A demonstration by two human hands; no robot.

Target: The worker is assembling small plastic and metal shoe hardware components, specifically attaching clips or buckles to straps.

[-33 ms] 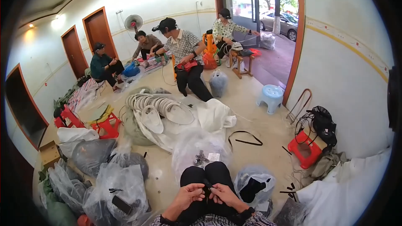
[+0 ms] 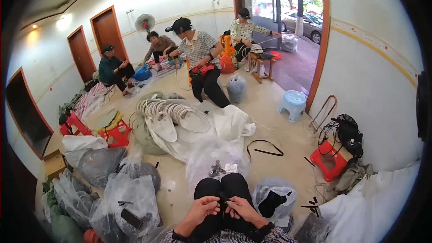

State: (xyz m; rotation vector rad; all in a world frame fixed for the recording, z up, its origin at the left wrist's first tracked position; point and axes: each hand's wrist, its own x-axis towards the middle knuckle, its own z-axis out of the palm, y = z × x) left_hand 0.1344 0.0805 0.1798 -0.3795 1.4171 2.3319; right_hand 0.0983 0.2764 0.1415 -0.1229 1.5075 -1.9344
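Observation:
Above my knees, which are in black trousers, my left hand [image 2: 202, 212] and my right hand [image 2: 243, 211] meet with thumbs and forefingers pinched. Between the fingertips is a small black piece [image 2: 223, 197]; against the dark trousers its exact kind and shape cannot be made out. In front of my knees lies a clear plastic bag [image 2: 198, 162] with small dark metal-looking parts [image 2: 217, 169] and a white label [image 2: 231, 168] on it. Beside my right knee stands an open clear bag [image 2: 259, 192] holding black pieces [image 2: 271, 203].
Coiled white cord [image 2: 184, 118] lies on white sheeting ahead. A black strap [image 2: 265, 148], a red stool [image 2: 330, 164] and a blue stool [image 2: 292, 103] are to the right. At left, a phone [image 2: 131, 218] rests on plastic bags [image 2: 121, 193]. Several people sit farther back.
The whole view has shifted very slightly. Both hands keep the same pinch on the small black piece.

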